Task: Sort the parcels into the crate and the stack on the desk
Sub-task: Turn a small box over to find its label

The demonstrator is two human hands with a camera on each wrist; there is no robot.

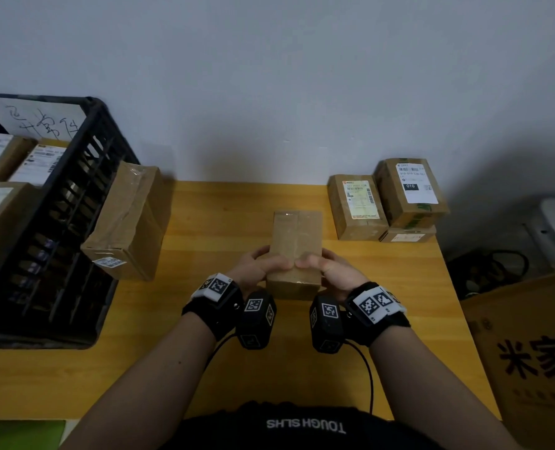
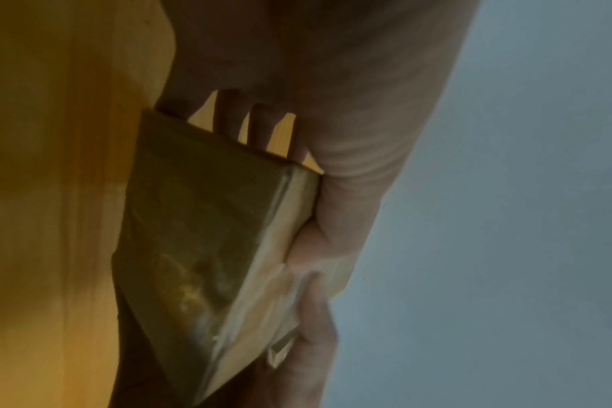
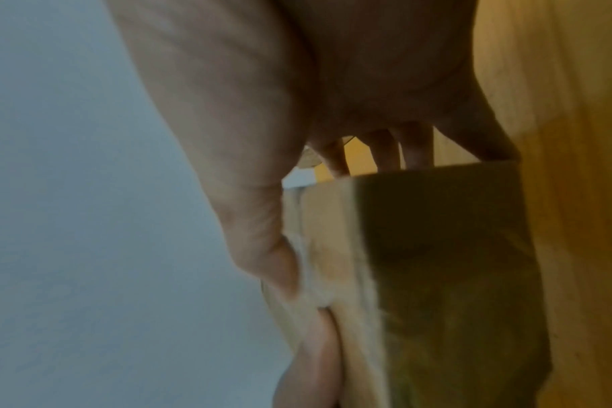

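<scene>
With both hands clamped on the plain parcel (image 1: 297, 251) mid-desk (image 1: 204, 336), left hand (image 1: 259, 266) & right hand (image 1: 329, 267) fingers curled round its sides, I'm mid-sort. Next: no label visible, so flip it, then pick crate (image 1: 84, 177) or stack (image 1: 396, 198).

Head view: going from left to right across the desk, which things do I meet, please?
Crate → leaning parcel → left hand → held parcel → right hand → stack → big carton.
</scene>
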